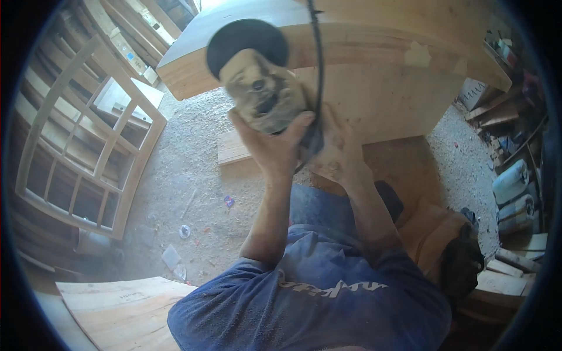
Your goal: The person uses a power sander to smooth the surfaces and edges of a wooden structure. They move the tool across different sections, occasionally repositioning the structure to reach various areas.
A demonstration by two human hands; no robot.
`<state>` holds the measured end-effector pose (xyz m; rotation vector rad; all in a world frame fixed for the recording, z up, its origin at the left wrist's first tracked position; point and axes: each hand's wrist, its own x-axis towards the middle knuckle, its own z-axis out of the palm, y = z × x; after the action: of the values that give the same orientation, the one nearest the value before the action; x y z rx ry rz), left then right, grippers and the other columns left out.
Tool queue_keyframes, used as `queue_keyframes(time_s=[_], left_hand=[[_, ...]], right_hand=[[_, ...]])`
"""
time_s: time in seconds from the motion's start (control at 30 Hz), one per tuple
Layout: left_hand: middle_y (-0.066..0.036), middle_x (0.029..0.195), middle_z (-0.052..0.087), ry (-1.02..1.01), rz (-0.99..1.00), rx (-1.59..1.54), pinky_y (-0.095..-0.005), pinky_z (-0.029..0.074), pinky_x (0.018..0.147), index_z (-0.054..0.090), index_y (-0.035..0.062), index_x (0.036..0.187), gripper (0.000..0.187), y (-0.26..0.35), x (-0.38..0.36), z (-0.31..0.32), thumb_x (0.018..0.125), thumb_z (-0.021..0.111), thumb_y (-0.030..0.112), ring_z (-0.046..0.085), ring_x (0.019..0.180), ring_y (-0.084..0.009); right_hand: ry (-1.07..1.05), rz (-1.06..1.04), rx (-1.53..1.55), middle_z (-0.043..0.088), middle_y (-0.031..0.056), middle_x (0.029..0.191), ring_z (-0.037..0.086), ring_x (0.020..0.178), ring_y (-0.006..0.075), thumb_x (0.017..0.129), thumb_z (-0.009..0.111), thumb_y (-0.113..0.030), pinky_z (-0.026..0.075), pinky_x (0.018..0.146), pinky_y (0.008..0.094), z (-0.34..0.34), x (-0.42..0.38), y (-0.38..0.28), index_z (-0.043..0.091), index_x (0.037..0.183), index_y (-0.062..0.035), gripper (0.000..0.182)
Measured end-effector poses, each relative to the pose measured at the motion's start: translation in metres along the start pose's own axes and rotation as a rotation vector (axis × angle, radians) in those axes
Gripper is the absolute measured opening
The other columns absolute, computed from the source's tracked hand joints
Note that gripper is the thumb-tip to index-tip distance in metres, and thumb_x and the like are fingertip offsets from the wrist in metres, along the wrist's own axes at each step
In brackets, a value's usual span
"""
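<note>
Sawdust is covering the workshop floor, with small scraps of litter lying scattered across it. Leaning at the left, a bare wooden window frame is standing against stacked timber. Ahead, a large piece of pale wooden furniture is taking up the top of the view, its thick slab edge facing the person, and a short board is lying on the floor at its foot. Another plywood sheet is resting at the lower left. Shelves at the right are holding rolled materials and assorted clutter too small to identify.

Both hands are gripping a dusty disc sander, which is being held up against the slab's edge, its black round pad pointing toward the wood. The left hand is clamping the tool body from below, thumb wrapping up its side. Just beside it, the right hand is closing around the rear of the sander, where the black power cord is running upward over the furniture.
</note>
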<state>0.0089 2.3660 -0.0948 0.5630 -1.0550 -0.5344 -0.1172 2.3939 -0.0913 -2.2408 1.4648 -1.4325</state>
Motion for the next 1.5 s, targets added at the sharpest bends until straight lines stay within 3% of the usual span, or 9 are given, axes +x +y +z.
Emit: queue_keyframes(time_s=[0.17, 0.43, 0.5, 0.7, 1.07, 1.27, 1.33, 1.4, 1.5], left_hand=[[-0.016, 0.128, 0.056, -0.006, -0.032, -0.062, -0.0387, 0.055, 0.099, 0.039, -0.0029, 0.142, 0.100, -0.010, -0.008, 0.002, 0.070, 0.102, 0.028, 0.061, 0.118, -0.0244], [-0.018, 0.114, 0.067, -0.217, -0.231, 0.111, -0.0365, 0.059, 0.092, 0.047, -0.0034, 0.124, 0.082, 0.007, -0.028, 0.064, 0.068, 0.102, 0.023, 0.071, 0.107, -0.0255], [-0.016, 0.120, 0.069, -0.245, -0.241, 0.100, -0.0363, 0.058, 0.095, 0.052, -0.0037, 0.129, 0.074, 0.015, -0.034, 0.080, 0.075, 0.097, 0.020, 0.071, 0.109, -0.0244], [-0.022, 0.102, 0.072, -0.391, -0.318, 0.282, -0.0394, 0.062, 0.079, 0.049, -0.0038, 0.111, 0.081, 0.018, -0.046, 0.130, 0.066, 0.103, 0.036, 0.076, 0.094, -0.0290], [-0.025, 0.101, 0.071, -0.522, -0.323, 0.183, -0.0440, 0.061, 0.079, 0.046, -0.0034, 0.112, 0.086, -0.005, -0.067, 0.194, 0.066, 0.102, 0.041, 0.076, 0.094, -0.0346], [-0.024, 0.101, 0.072, -0.457, -0.265, 0.264, -0.0446, 0.060, 0.080, 0.046, -0.0032, 0.117, 0.087, -0.019, -0.075, 0.168, 0.066, 0.102, 0.039, 0.076, 0.095, -0.0348], [-0.023, 0.102, 0.072, -0.409, -0.216, 0.261, -0.0432, 0.060, 0.079, 0.045, -0.0032, 0.119, 0.086, -0.017, -0.078, 0.145, 0.067, 0.102, 0.036, 0.076, 0.095, -0.0339], [-0.019, 0.120, 0.067, -0.371, -0.321, 0.087, -0.0380, 0.060, 0.090, 0.049, -0.0051, 0.132, 0.071, -0.008, -0.081, 0.121, 0.081, 0.093, 0.021, 0.070, 0.110, -0.0261], [-0.017, 0.126, 0.065, -0.515, -0.423, -0.099, -0.0362, 0.060, 0.089, 0.048, -0.0020, 0.141, 0.067, -0.015, -0.120, 0.080, 0.089, 0.085, 0.015, 0.068, 0.113, -0.0238]], right_hand=[[0.036, 0.029, -0.024, 0.064, 0.0201, 0.127, 0.069, 0.113, 0.0331, 0.082, 0.085, -0.036, 0.056, 0.096, 0.0410, -0.004, -0.011, 0.008, 0.047, 0.156, -0.0062, 0.088], [0.167, 0.050, -0.128, 0.064, 0.0202, 0.137, 0.067, 0.120, 0.0381, 0.081, 0.087, -0.036, 0.055, 0.100, 0.0435, -0.026, -0.036, 0.063, 0.051, 0.148, -0.0046, 0.082], [0.181, 0.147, -0.066, 0.064, 0.0204, 0.136, 0.067, 0.121, 0.0390, 0.080, 0.088, -0.034, 0.055, 0.101, 0.0444, -0.034, -0.040, 0.071, 0.051, 0.147, -0.0034, 0.083], [0.352, 0.238, 0.143, 0.067, 0.0208, 0.128, 0.067, 0.119, 0.0368, 0.075, 0.089, -0.028, 0.054, 0.101, 0.0442, -0.058, -0.054, 0.114, 0.050, 0.143, 0.0010, 0.084], [0.475, 0.219, 0.114, 0.068, 0.0182, 0.125, 0.068, 0.115, 0.0297, 0.078, 0.088, -0.023, 0.055, 0.096, 0.0399, -0.093, -0.061, 0.162, 0.047, 0.142, 0.0057, 0.081], [0.466, 0.257, 0.282, 0.072, 0.0169, 0.118, 0.071, 0.108, 0.0281, 0.081, 0.086, -0.023, 0.057, 0.093, 0.0385, -0.087, -0.068, 0.158, 0.049, 0.144, 0.0047, 0.078], [0.276, 0.121, -0.035, 0.073, 0.0160, 0.115, 0.074, 0.097, 0.0307, 0.082, 0.087, -0.026, 0.061, 0.086, 0.0390, -0.088, -0.066, 0.128, 0.053, 0.143, 0.0027, 0.075], [0.359, 0.058, -0.125, 0.073, 0.0159, 0.114, 0.075, 0.093, 0.0323, 0.080, 0.088, -0.027, 0.062, 0.082, 0.0393, -0.077, -0.059, 0.109, 0.055, 0.142, 0.0014, 0.075], [0.476, -0.019, -0.209, 0.072, 0.0164, 0.112, 0.076, 0.088, 0.0352, 0.079, 0.089, -0.027, 0.063, 0.076, 0.0409, -0.067, -0.072, 0.097, 0.057, 0.142, -0.0003, 0.076]])
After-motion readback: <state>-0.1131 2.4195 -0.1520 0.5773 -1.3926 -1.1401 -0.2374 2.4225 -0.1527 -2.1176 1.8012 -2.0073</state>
